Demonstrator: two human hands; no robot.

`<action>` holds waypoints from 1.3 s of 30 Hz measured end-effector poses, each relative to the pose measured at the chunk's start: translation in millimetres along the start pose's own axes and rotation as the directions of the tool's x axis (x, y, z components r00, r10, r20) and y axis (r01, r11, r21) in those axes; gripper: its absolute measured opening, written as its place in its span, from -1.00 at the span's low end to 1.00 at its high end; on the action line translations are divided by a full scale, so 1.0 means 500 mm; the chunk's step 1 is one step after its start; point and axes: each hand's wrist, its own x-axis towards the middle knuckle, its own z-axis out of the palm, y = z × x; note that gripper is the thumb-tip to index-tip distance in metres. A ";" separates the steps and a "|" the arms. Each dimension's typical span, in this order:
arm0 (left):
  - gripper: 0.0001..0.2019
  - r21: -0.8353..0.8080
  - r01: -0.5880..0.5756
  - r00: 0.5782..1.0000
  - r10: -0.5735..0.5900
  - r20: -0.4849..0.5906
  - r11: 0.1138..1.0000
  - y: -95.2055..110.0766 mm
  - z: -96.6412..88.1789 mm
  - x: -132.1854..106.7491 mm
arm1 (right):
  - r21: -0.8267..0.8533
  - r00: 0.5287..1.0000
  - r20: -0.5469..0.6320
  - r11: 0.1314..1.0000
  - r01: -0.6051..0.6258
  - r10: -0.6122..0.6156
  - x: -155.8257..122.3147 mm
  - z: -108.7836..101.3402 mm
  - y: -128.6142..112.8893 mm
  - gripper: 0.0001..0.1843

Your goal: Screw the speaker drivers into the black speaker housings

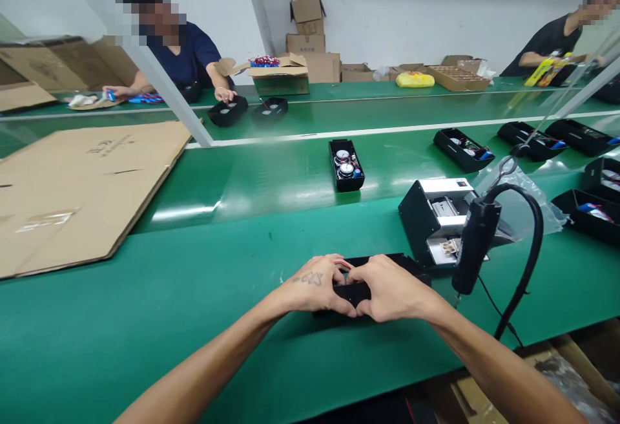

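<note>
A black speaker casing (355, 293) lies lengthwise on the green bench in front of me. Both hands meet over it. My left hand (314, 286) is closed on its near wall, thumb low on the outside and fingers curled over into the casing. My right hand (396, 287) grips the same wall just to the right, its thumb tip close to the left one. Red and light-coloured wires (343, 265) show between the fingers. My hands hide most of the inside, so I cannot see what the fingertips touch there.
An electric screwdriver (477, 243) hangs at my right, before a black-and-silver machine (436, 220). An open casing with two speakers (346, 165) sits on the belt; several more stand right. Flat cardboard (92, 185) covers the left. Two people work across the line, one handling a casing (227, 112).
</note>
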 end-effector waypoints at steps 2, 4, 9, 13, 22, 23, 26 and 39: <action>-0.55 -0.005 -0.009 1.000 0.009 0.006 1.000 -0.001 -0.001 0.002 | 0.008 1.000 0.001 1.000 0.007 -0.007 0.002 0.001 0.003 -0.82; -0.57 -0.003 -0.021 1.000 0.021 0.007 1.000 -0.005 0.000 0.002 | -0.012 1.000 -0.002 1.000 0.010 -0.010 0.003 0.004 0.006 -0.82; -0.64 0.029 -0.070 0.998 0.070 0.005 0.997 -0.013 0.004 0.002 | -0.138 0.999 -0.030 0.990 0.025 -0.029 0.000 0.026 0.012 -0.77; -0.72 0.082 -0.103 0.995 0.104 -0.003 0.991 -0.008 0.007 -0.003 | -0.223 0.997 -0.035 0.973 0.058 -0.067 -0.002 0.040 0.005 -0.74; -0.80 0.483 -0.280 0.916 0.381 -0.124 0.830 -0.031 0.115 -0.076 | 0.045 0.839 -0.535 0.988 0.150 -0.103 -0.145 0.068 0.020 -0.56; -0.79 0.541 -0.299 0.883 0.443 -0.156 0.786 -0.038 0.136 -0.085 | 0.062 0.699 -0.715 0.993 0.102 -0.027 -0.165 0.073 0.040 -0.59; -0.76 0.672 -0.286 0.781 0.572 -0.250 0.683 -0.053 0.183 -0.105 | 0.087 0.187 -0.975 0.984 -0.158 0.117 -0.202 0.080 0.111 -0.52; -0.67 0.711 -0.269 0.722 0.625 -0.297 0.649 -0.058 0.176 -0.097 | 0.557 0.132 -0.828 0.770 0.312 0.545 -0.207 0.075 0.237 -0.58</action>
